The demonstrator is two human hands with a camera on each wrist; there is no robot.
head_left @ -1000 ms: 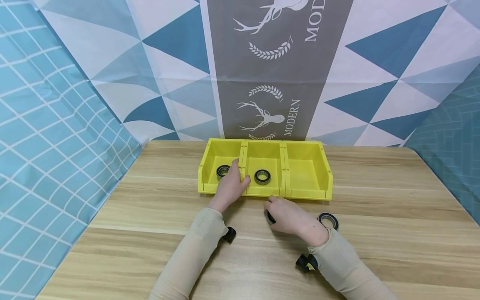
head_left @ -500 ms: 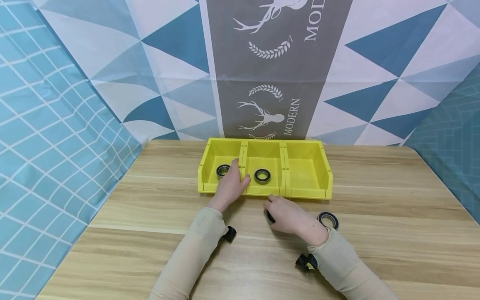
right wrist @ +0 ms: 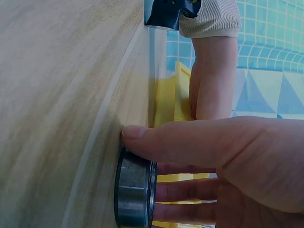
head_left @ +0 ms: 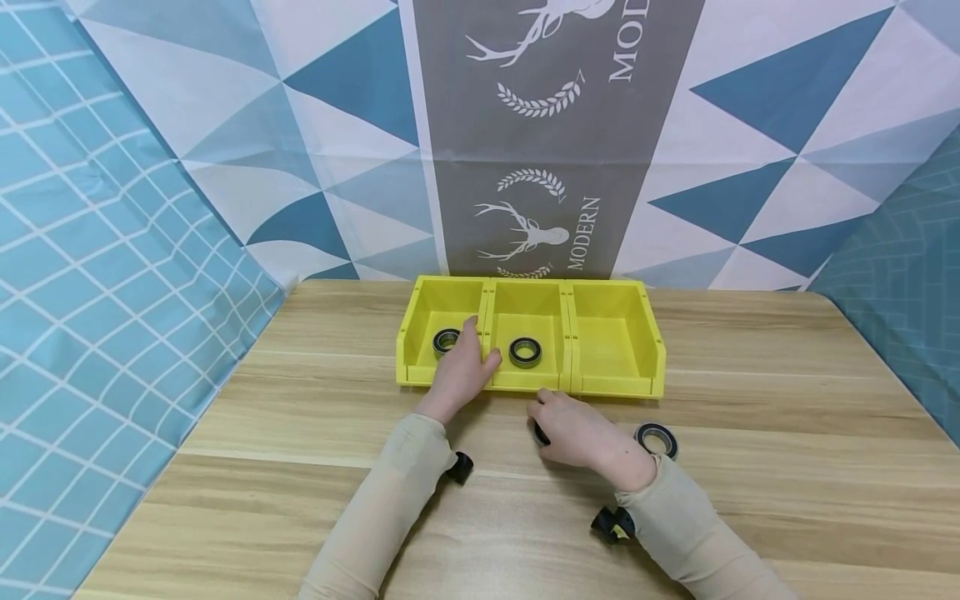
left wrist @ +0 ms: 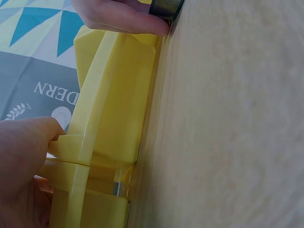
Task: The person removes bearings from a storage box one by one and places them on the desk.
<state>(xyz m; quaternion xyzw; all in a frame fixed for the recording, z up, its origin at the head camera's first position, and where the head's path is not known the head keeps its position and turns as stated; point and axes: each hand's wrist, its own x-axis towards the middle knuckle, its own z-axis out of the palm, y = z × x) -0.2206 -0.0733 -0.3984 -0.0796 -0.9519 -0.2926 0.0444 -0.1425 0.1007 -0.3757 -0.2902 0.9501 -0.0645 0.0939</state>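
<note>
My left hand straddles the joined walls between the left and middle yellow bins, gripping them between thumb and fingers. Just beyond that hand, a ball bearing lies in the left bin, partly hidden by the fingers. Another bearing lies flat in the middle bin, near the thumb. On the table before the bins, my right hand holds a third bearing between thumb and fingers; most of it is hidden in the head view. The right wrist view shows its steel outer side against the wood.
One more bearing lies on the wooden table, right of my right hand. The right bin adjoins the middle one. A patterned backdrop stands behind the table. Dark wrist cameras hang beneath the sleeves.
</note>
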